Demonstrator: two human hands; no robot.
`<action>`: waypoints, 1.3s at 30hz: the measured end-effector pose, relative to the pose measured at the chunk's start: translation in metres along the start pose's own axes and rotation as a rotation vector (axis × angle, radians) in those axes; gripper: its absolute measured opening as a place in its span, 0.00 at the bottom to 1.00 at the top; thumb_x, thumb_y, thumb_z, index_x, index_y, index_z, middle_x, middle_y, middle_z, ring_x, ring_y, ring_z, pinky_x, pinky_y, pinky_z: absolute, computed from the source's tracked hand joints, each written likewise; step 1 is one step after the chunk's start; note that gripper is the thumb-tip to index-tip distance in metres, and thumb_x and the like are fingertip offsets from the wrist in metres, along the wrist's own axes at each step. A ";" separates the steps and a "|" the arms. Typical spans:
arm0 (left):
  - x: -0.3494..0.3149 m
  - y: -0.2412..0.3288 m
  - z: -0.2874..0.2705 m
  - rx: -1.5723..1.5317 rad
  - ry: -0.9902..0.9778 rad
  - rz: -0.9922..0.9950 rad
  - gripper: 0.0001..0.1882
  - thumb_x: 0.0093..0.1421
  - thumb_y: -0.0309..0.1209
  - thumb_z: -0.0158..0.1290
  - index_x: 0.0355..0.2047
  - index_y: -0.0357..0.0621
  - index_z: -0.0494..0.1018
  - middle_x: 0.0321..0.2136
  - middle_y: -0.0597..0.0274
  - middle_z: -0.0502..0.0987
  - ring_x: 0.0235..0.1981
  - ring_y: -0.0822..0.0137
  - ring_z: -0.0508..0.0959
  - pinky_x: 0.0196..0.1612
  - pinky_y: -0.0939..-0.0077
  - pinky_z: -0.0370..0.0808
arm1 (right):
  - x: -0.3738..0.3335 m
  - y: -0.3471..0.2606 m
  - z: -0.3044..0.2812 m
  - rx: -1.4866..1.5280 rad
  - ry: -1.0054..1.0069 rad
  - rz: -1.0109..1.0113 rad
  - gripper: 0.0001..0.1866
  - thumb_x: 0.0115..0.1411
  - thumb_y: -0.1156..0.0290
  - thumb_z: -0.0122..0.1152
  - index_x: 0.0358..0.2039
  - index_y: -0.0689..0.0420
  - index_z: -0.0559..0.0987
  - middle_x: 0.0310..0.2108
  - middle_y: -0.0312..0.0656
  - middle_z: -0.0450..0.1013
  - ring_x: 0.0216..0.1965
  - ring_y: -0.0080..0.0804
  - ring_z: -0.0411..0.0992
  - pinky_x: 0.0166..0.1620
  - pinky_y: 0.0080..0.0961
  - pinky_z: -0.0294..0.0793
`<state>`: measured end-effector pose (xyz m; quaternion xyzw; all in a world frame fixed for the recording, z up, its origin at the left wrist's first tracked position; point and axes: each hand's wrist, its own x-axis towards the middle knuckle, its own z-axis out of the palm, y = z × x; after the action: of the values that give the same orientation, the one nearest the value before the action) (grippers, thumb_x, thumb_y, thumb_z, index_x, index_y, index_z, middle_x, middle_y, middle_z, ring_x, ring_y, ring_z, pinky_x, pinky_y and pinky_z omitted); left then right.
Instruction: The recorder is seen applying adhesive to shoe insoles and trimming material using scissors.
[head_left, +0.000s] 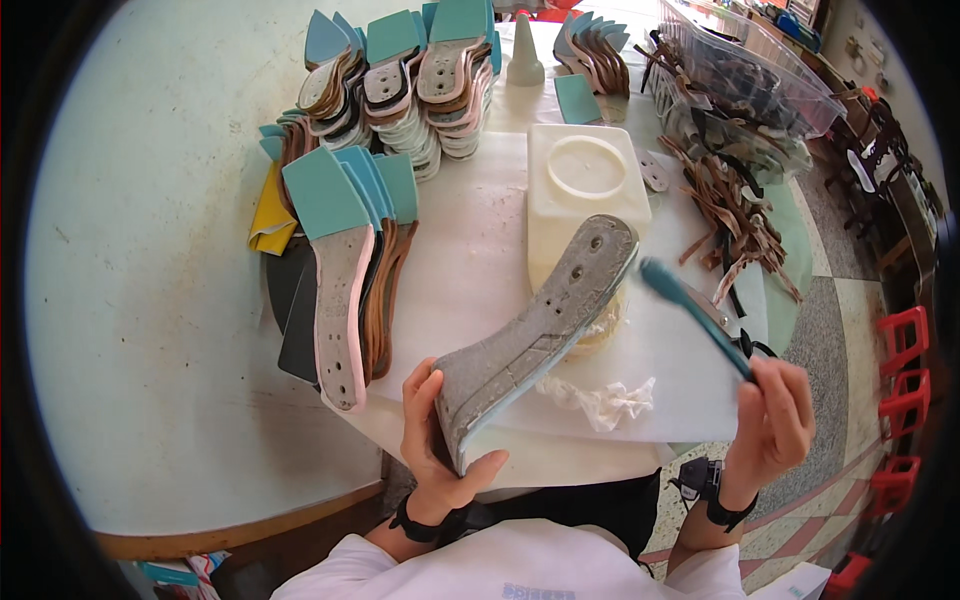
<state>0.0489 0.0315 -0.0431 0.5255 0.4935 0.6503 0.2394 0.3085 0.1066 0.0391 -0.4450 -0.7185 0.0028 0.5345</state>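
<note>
My left hand (440, 485) grips the wide end of a grey shoe insole (530, 325), thumb on one side and fingers on the other. The insole is tilted, its narrower end with holes pointing away to the right. In my right hand (775, 425) is the handle of a teal brush (708, 325), its far end blurred and apart from the insole. Behind the insole stands a cream plastic container (590, 215), with yellowish residue on its partly hidden near side. A crumpled white wad (605, 400) lies near it.
Stacked insoles with teal ends (340, 290) stand on the left, with more stacks (385, 90) behind. A cone-shaped bottle (525, 60) is at the back. Brown strips (735, 225) and a clear plastic bin (770, 75) occupy the right. Red stools (905, 335) stand beyond.
</note>
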 end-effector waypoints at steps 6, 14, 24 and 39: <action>0.000 -0.001 -0.001 0.002 -0.007 0.013 0.47 0.37 0.34 0.63 0.58 0.39 0.55 0.56 0.44 0.54 0.55 0.53 0.60 0.55 0.62 0.58 | 0.004 0.008 0.012 -0.031 0.041 -0.005 0.11 0.47 0.82 0.62 0.34 0.66 0.79 0.27 0.44 0.72 0.26 0.27 0.70 0.28 0.17 0.67; -0.001 -0.002 -0.001 -0.060 -0.010 -0.036 0.48 0.36 0.33 0.63 0.59 0.39 0.54 0.57 0.44 0.53 0.55 0.54 0.61 0.56 0.63 0.58 | -0.016 0.006 0.007 0.060 -0.092 -0.099 0.11 0.43 0.75 0.66 0.29 0.64 0.80 0.23 0.43 0.72 0.22 0.31 0.69 0.23 0.20 0.64; 0.001 -0.002 -0.001 -0.053 -0.018 -0.011 0.48 0.36 0.33 0.63 0.58 0.39 0.54 0.56 0.43 0.53 0.55 0.54 0.61 0.56 0.63 0.58 | -0.016 0.016 0.011 0.066 0.072 0.079 0.10 0.48 0.77 0.63 0.32 0.66 0.79 0.27 0.45 0.72 0.25 0.28 0.69 0.27 0.17 0.65; 0.000 -0.003 0.000 -0.036 -0.019 0.010 0.47 0.36 0.33 0.63 0.58 0.39 0.54 0.55 0.41 0.54 0.54 0.52 0.62 0.55 0.62 0.58 | -0.020 0.007 0.005 -0.002 -0.074 -0.034 0.11 0.43 0.75 0.66 0.29 0.66 0.79 0.23 0.44 0.72 0.23 0.33 0.70 0.25 0.21 0.65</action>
<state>0.0476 0.0330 -0.0458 0.5298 0.4769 0.6551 0.2505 0.3096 0.1007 0.0186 -0.4328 -0.7451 0.0096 0.5074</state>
